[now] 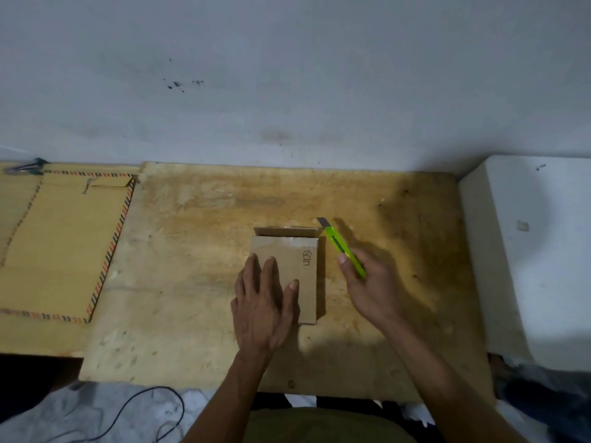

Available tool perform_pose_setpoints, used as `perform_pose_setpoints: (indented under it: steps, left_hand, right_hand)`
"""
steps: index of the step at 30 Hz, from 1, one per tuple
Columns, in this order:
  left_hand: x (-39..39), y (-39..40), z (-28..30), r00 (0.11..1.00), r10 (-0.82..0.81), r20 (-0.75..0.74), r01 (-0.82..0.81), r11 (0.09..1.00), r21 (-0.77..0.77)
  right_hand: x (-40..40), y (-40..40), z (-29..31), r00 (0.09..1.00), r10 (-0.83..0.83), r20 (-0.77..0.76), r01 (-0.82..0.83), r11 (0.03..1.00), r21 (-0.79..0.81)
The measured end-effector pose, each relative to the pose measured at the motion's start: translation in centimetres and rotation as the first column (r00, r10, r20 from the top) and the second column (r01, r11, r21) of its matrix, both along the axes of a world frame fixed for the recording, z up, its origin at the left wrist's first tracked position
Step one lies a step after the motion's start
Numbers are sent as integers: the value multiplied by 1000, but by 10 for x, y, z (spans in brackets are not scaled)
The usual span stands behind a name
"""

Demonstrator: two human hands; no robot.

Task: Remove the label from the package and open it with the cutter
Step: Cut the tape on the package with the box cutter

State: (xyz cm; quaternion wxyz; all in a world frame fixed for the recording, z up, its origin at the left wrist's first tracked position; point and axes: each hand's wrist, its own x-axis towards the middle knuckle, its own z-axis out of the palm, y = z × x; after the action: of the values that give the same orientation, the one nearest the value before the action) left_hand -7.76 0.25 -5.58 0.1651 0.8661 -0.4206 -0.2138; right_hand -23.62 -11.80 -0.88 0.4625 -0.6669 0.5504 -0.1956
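Worn plywood board (198, 282), woven mat (57, 251), black cable (150, 407)

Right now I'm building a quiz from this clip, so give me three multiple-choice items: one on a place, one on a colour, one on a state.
1. Where is the cutter relative to the package?
A. On top of it
B. Beside its right edge
C. Left of it

2. What colour is the cutter's body?
A. Bright green
B. Red
C. Black

3. What is the left hand doing?
A. Lifting the package
B. Lying flat on the package
C. Resting off the board

Answers:
1 B, the right hand holds the cutter just right of the cardboard.
2 A, the handle is lime green with its grey blade extended.
3 B, palm and fingers press down on the package's top.
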Motion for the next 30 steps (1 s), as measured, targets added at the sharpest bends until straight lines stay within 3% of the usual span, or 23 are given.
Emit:
perform_pose_setpoints:
  steps: [5,8,13,16,23,30]
  left_hand:
    - [16,-10,12,999,-50,7,51,998,-30]
    - [37,-33,21,984,-174,46,177,981,-75]
    - [79,-72,22,862,-507,30,497,853,159]
    - [88,-74,19,810,-587,-7,576,793,200]
    - [91,-37,19,894,-447,-15,447,890,87]
    - [85,9,28,958,-278,-73,285,953,106]
  right_hand:
    - [22,57,-2,980,-166,110,151,979,136]
    - [33,86,-7,935,-309,172,275,941,195]
    - [58,122,-17,849,-509,146,486,858,165]
    - [76,135,-25,798,-591,121,579,806,120]
    - [99,132,-21,760,-637,127,624,771,131]
    - [94,103,-8,877,-480,-2,480,877,-10]
